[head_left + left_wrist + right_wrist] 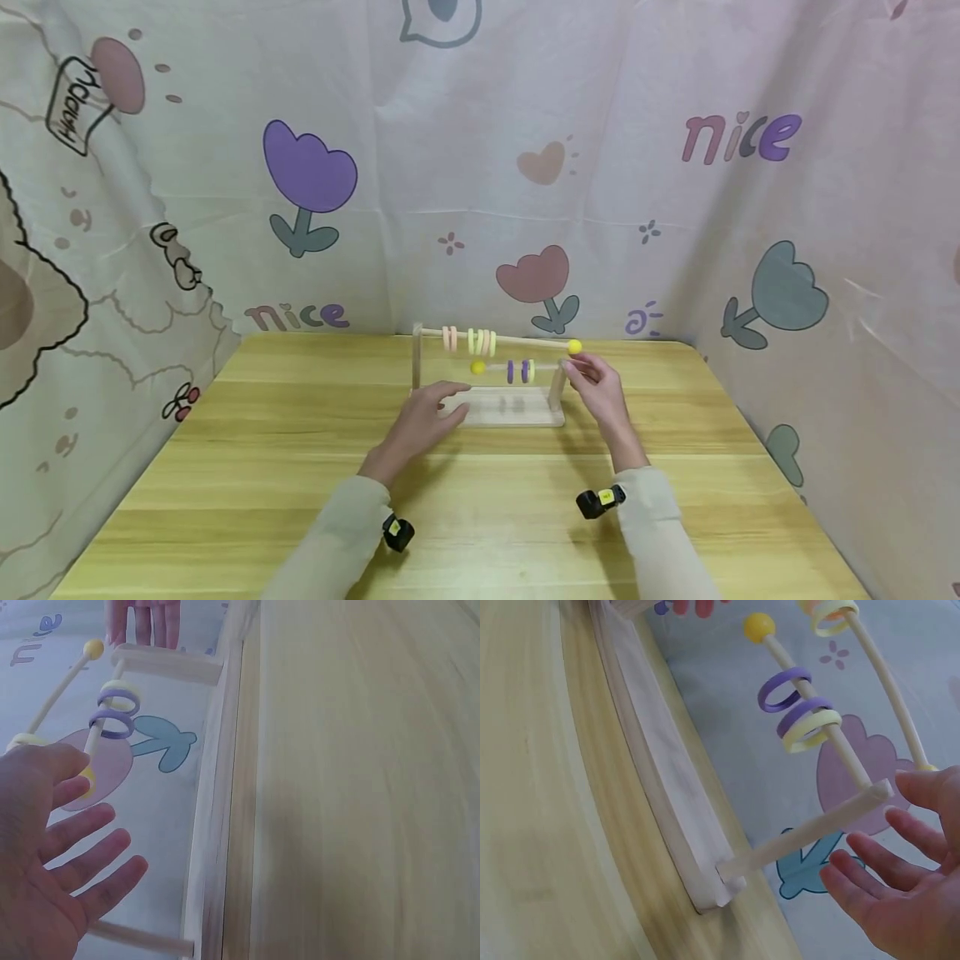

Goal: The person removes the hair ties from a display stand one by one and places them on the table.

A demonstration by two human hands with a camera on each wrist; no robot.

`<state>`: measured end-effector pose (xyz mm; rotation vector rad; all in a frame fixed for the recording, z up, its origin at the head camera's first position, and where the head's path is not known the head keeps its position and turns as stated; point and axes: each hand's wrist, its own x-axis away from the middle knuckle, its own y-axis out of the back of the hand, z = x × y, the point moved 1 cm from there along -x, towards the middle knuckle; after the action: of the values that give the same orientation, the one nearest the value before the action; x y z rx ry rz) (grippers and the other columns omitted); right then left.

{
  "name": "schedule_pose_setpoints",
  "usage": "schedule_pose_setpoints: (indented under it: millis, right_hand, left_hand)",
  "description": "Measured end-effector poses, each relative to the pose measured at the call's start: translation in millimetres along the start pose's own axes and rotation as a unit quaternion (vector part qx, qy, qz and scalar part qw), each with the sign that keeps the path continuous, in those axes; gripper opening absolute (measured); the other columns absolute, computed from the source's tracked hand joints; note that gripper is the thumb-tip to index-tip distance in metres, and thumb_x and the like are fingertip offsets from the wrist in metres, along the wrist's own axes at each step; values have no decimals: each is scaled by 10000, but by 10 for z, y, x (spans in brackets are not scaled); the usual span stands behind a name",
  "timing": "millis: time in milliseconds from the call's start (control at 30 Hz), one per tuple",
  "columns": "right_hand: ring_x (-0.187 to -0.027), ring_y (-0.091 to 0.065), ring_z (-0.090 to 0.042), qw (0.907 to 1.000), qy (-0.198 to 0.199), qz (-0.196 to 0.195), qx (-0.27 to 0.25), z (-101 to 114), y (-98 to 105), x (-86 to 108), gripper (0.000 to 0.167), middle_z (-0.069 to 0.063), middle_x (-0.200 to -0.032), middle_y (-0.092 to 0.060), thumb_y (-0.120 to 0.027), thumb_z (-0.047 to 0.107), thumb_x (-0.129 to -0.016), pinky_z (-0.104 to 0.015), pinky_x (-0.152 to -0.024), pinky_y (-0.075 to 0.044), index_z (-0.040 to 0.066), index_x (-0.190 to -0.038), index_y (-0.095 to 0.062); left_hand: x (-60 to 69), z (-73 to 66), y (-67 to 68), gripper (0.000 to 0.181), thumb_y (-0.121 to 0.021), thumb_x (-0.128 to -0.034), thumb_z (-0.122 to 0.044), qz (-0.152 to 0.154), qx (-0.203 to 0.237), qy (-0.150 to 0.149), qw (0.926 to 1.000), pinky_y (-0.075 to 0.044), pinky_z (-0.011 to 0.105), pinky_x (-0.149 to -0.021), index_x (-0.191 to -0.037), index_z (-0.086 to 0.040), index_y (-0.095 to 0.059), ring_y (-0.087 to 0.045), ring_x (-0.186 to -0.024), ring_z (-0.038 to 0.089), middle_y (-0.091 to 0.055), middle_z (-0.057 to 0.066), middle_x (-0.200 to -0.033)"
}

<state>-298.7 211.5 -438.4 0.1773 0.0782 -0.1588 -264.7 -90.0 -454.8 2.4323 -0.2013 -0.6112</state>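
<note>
A wooden ring rack stands on the table, its pale base (517, 408) carrying two posts. From the taller left post (417, 358) runs an upper rod (525, 340) with pink and pale yellow rings (482, 342), ending in a yellow ball (574, 346). The lower rod (847, 754) leaves the right post (810, 832) and bears purple rings (784, 690) and a yellow one. My left hand (423, 421) hovers by the base's left part, fingers spread and holding nothing. Beside the right post and upper ball is my right hand (600, 392), fingers loosely extended; contact is unclear.
The wooden table (487, 517) reaches back to a printed cloth (435, 167), which hangs behind it and along both sides. Black wrist cameras (397, 532) sit on both sleeves.
</note>
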Motion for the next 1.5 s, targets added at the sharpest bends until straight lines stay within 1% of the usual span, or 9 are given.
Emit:
schedule_pose_setpoints:
  millis: [300, 533, 600, 767, 900, 1000, 1133, 1333, 1500]
  right_hand:
    - [-1021, -641, 12, 9995, 266, -86, -120, -46, -98, -3, 375, -269, -1345, -657, -668, 112, -1005, -109, -875, -541, -27, -1349, -615]
    - [-1046, -676, -102, 9997, 49, -103, -215, -60, -92, 16, 353, -252, -1340, -659, -666, 137, -1011, -353, -943, -611, 33, -1346, -628]
    - [-1065, -682, -145, 9996, 38, -96, -260, -68, -94, 20, 360, -251, -1339, -657, -663, 143, -1014, -383, -940, -615, 31, -1354, -621]
    - [-1089, -679, -191, 9994, 38, -119, -315, -90, -103, 31, 368, -233, -1338, -659, -670, 172, -1014, -306, -869, -620, 50, -1358, -623]
    - [-1101, -679, -218, 9992, 13, -153, -372, -104, -105, 34, 369, -215, -1319, -668, -687, 176, -1004, -301, -859, -623, 61, -1350, -633]
    - [-1078, -681, -200, 9991, -28, -178, -377, -119, -105, 28, 385, -200, -1300, -672, -702, 190, -994, -323, -878, -627, 51, -1346, -632]
    - [-1033, -678, -147, 9990, -63, -193, -399, -145, -98, 23, 397, -213, -1302, -663, -705, 199, -993, -291, -868, -624, 37, -1347, -628]
    - [-995, -671, -92, 9986, -65, -163, -493, -157, -92, 22, 420, -216, -1313, -658, -706, 214, -994, -274, -863, -617, 24, -1359, -620]
    - [-1009, -669, -101, 9986, -71, -159, -499, -163, -93, 14, 419, -197, -1303, -663, -706, 218, -993, -284, -870, -620, 31, -1358, -623]
  left_hand:
    - [-52, 6, -156, 355, -712, -969, -117, -32, 327, -73, 9994, -609, 520, -908, -1308, -15, -677, -688, -1183, 382, -703, 177, -1327]
    - [-121, 9, -254, 359, -692, -994, -143, 146, 701, 114, 9974, -608, 490, -930, -1338, -45, -664, -678, -1209, 392, -686, 158, -1362]
    - [-144, 4, -279, 356, -688, -998, -149, 175, 788, 163, 9966, -609, 477, -933, -1342, -61, -664, -680, -1207, 387, -685, 154, -1366]
    - [-204, -23, -346, 351, -682, -1003, -162, 198, 985, 258, 9946, -618, 427, -922, -1344, -76, -666, -691, -1190, 363, -681, 178, -1363]
    - [-240, -37, -399, 365, -671, -1013, -184, 248, 1012, 369, 9939, -618, 408, -924, -1363, -82, -652, -696, -1183, 316, -677, 174, -1368]
    - [-261, -39, -432, 394, -656, -1026, -217, 343, 1056, 451, 9928, -610, 427, -940, -1398, -92, -626, -684, -1200, 304, -661, 176, -1390]
    - [-289, -59, -471, 407, -653, -1028, -233, 395, 1197, 539, 9906, -602, 445, -953, -1420, -128, -615, -673, -1220, 309, -659, 163, -1395]
    - [-339, -99, -512, 399, -649, -1031, -248, 304, 1256, 625, 9896, -596, 420, -979, -1416, -149, -619, -695, -1198, 291, -685, 118, -1369]
    - [-384, -117, -534, 349, -660, -1024, -237, 133, 1348, 685, 9884, -621, 381, -925, -1355, -126, -663, -733, -1114, 304, -712, 129, -1313]
